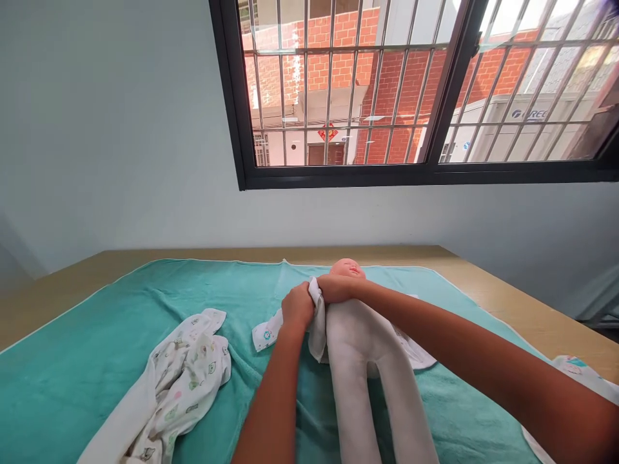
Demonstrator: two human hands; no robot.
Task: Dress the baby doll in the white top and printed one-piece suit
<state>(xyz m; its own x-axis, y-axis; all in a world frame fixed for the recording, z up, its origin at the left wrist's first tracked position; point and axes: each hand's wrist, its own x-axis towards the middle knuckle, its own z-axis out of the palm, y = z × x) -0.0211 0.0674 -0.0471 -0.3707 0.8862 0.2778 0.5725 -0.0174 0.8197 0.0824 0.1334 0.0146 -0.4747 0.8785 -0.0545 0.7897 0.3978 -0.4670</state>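
A baby doll (355, 348) lies on its back, its pink head at the far end and its pale cloth legs pointing towards me. Part of a white baby garment (318, 322) is bunched at the doll's left side in the picture, and more white cloth spreads out under the doll at the right. My left hand (297, 306) is closed around the bunched cloth. Close beside it, my right hand (335, 288) reaches across the doll's chest and grips the upper edge of the same cloth; its fingertips are partly hidden. A small printed sleeve end (265, 334) sticks out left of my left hand.
A teal blanket (120, 341) covers most of the wooden table (488, 283). At the left lies a crumpled printed baby garment (193, 361). Another white printed cloth (580, 368) shows partly behind my right forearm. A wall and a barred window (338, 175) stand behind the table.
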